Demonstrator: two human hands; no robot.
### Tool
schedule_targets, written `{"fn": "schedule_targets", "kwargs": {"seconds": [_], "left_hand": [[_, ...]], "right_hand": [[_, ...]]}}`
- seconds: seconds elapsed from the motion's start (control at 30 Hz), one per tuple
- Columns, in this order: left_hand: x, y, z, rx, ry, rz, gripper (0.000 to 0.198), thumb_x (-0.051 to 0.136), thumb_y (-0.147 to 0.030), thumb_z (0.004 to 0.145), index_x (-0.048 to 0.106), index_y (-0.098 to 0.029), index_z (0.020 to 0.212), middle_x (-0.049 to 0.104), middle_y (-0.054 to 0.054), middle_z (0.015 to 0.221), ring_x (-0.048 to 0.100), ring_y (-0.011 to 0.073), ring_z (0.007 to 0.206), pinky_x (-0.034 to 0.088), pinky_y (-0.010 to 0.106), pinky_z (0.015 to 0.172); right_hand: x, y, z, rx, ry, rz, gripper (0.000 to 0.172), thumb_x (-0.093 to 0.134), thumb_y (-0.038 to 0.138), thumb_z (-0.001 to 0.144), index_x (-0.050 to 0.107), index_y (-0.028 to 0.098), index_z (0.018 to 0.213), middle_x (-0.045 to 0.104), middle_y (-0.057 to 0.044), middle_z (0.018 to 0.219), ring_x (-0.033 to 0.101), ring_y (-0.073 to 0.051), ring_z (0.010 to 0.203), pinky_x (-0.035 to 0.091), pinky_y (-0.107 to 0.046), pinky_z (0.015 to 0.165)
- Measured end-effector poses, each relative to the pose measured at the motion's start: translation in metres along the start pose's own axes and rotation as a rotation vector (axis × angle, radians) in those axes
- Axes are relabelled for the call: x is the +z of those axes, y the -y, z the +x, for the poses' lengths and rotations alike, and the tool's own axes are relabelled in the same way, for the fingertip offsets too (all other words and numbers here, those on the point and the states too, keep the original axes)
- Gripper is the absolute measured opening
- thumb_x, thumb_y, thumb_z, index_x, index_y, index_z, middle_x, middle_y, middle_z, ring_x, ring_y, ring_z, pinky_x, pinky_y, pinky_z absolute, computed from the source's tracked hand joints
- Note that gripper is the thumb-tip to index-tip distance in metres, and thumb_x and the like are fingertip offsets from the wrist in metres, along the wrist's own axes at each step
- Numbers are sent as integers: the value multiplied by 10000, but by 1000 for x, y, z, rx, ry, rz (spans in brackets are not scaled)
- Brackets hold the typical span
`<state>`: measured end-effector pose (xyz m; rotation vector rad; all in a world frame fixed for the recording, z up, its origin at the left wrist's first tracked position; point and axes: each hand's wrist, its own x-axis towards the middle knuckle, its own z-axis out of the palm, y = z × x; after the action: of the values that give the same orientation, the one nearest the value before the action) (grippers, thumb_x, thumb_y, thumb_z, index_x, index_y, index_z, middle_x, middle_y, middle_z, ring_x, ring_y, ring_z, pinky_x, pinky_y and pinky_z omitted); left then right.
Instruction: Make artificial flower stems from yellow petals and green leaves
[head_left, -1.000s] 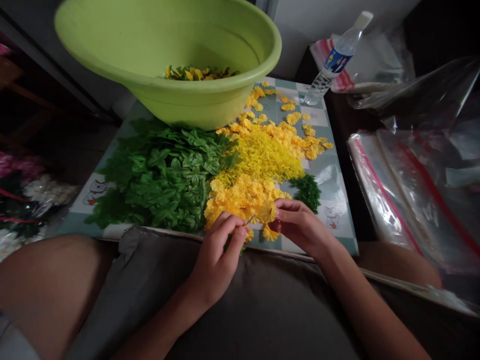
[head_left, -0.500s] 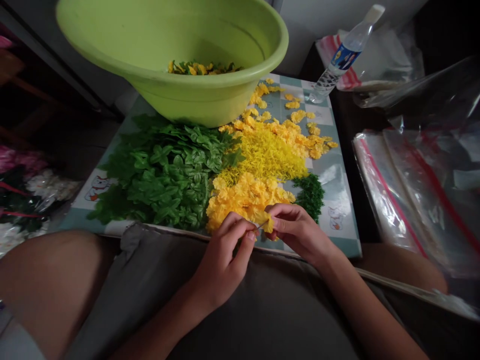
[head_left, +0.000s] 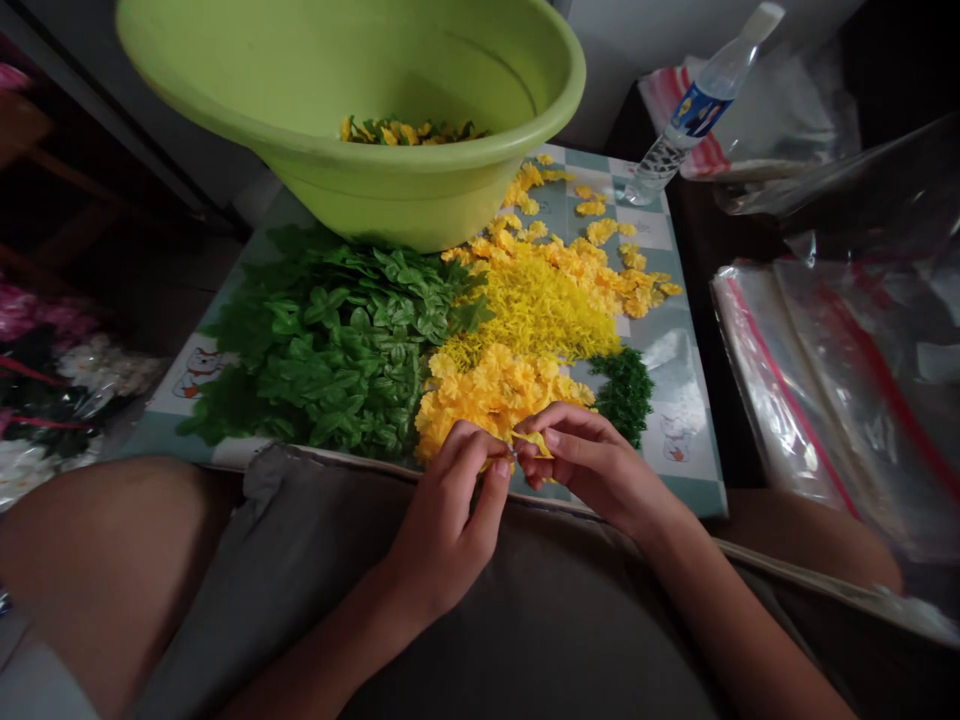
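Note:
My left hand (head_left: 448,520) and my right hand (head_left: 592,465) meet at the near edge of a checked board (head_left: 679,440) on my lap. The right hand pinches a yellow fabric flower (head_left: 534,440). The left hand is closed in a pinch on a thin stem that touches the flower. Just beyond the fingers lies a heap of yellow flowers (head_left: 487,390). Past it is a pile of fine yellow pieces (head_left: 536,310), with a big pile of green leaves (head_left: 337,340) on the left and a small dark green clump (head_left: 621,390) on the right.
A large lime-green basin (head_left: 360,120) with some assembled flowers inside stands at the far end of the board. A plastic water bottle (head_left: 697,100) lies at the back right. Clear plastic bags (head_left: 832,370) fill the right side. Pink and white flowers (head_left: 45,380) lie at left.
Both hands have drawn closer together. The flower in the right hand now sits against the left fingertips, and the stem between them is almost hidden.

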<state>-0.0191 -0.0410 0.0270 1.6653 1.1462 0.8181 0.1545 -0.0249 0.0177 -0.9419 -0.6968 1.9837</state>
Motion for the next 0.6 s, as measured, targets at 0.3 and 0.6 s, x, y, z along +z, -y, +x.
{"fn": "schedule_targets", "kwargs": {"seconds": [0.3, 0.6], "left_hand": [[0, 0, 0, 9, -1, 39, 151, 388, -123, 937, 494, -198, 860, 486, 8, 869, 501, 150, 828, 396, 271, 755], [-1, -3, -3, 34, 21, 4, 152, 377, -126, 941, 486, -202, 867, 471, 10, 884, 490, 149, 842, 390, 268, 771]], "right_hand": [[1, 0, 1, 86, 54, 131, 80, 723, 241, 763, 698, 202, 828, 641, 23, 630, 607, -73, 547, 475, -189, 573], [5, -2, 0, 40, 15, 144, 120, 781, 225, 699, 704, 212, 791, 629, 37, 585, 588, -74, 507, 480, -189, 525]]}}
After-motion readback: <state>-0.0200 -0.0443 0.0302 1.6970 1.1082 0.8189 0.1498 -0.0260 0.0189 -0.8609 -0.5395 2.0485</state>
